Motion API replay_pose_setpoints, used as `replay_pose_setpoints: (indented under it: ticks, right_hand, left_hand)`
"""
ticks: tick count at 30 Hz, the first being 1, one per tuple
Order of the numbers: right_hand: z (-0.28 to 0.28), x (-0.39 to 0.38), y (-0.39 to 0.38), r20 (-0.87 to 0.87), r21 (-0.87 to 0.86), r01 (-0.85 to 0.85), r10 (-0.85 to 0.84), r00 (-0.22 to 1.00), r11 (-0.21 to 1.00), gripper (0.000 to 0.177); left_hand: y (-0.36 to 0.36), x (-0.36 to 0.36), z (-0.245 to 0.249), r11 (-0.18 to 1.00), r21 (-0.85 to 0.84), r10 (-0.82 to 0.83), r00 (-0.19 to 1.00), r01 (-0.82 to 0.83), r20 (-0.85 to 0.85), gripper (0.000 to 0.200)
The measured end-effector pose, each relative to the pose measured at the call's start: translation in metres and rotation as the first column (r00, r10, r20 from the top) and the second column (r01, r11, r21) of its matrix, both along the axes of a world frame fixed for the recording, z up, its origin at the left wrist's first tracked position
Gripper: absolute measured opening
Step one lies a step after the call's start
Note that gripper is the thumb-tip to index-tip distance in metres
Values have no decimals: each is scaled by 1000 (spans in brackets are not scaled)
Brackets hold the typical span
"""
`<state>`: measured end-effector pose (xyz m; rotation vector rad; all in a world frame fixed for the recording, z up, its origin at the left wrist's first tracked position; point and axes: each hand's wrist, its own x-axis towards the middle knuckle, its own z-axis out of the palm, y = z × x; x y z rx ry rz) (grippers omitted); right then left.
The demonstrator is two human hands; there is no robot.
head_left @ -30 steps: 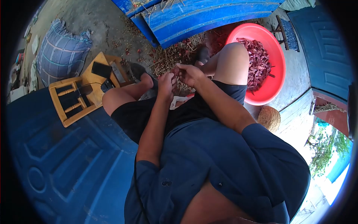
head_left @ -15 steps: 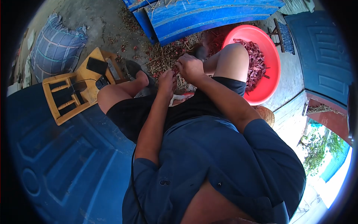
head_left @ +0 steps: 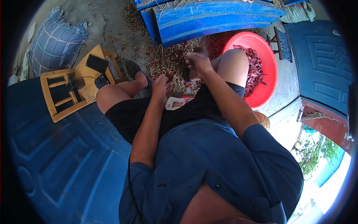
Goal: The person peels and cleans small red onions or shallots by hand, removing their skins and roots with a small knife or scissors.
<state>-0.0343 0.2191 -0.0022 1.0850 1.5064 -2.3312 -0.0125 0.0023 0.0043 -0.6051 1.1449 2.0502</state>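
My left hand (head_left: 160, 89) is closed round a dark red pod (head_left: 170, 75), like a dried chilli, whose top pokes out above the fingers. Apart from it, to the right, my right hand (head_left: 199, 65) has its fingers curled together in front of my knee; what they hold, if anything, I cannot make out. Below both hands, plant stalks and red bits (head_left: 164, 59) litter the floor. Beside my right leg stands a red basin (head_left: 271, 74) with a heap of dark red pods (head_left: 254, 69) in it.
A blue metal panel (head_left: 216, 20) lies ahead, with stalks on top. To the left are a wooden chair (head_left: 84, 80) with a black phone (head_left: 97, 64) on it and a stuffed plaid sack (head_left: 59, 44). A small stool (head_left: 283, 44) and a blue door (head_left: 324, 56) are at right.
My hands, close together before, have moved apart. The right one has gone up and to the right; the left has shifted slightly left, and the pod in it now shows.
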Motion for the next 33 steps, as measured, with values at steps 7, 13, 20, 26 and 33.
replay_pose_setpoints:
  ticks: [7, 13, 20, 26, 33]
  right_hand:
    - [17, 24, -16, 36, 231, -419, 422, 906, 878, 46]
    - [31, 34, -45, -190, 710, -293, 575, 796, 641, 23]
    - [141, 35, 120, -476, 622, 392, -70, 877, 677, 20]
    - [156, 91, 245, -94, 993, 88, -80, 992, -80, 32]
    - [201, -55, 160, -250, 966, 198, 400, 882, 167, 38]
  left_hand:
    - [2, -2, -10, 999, 18, 31, 999, -30, -40, 6]
    - [12, 4, 4, 998, 39, -44, 999, 45, -21, 9]
    - [4, 9, -11, 987, -63, -155, 981, 149, -112, 14]
    - [18, 7, -15, 981, -87, -175, 984, 172, -29, 13]
    - [23, 1, -17, 952, -114, -286, 958, 284, -8, 11]
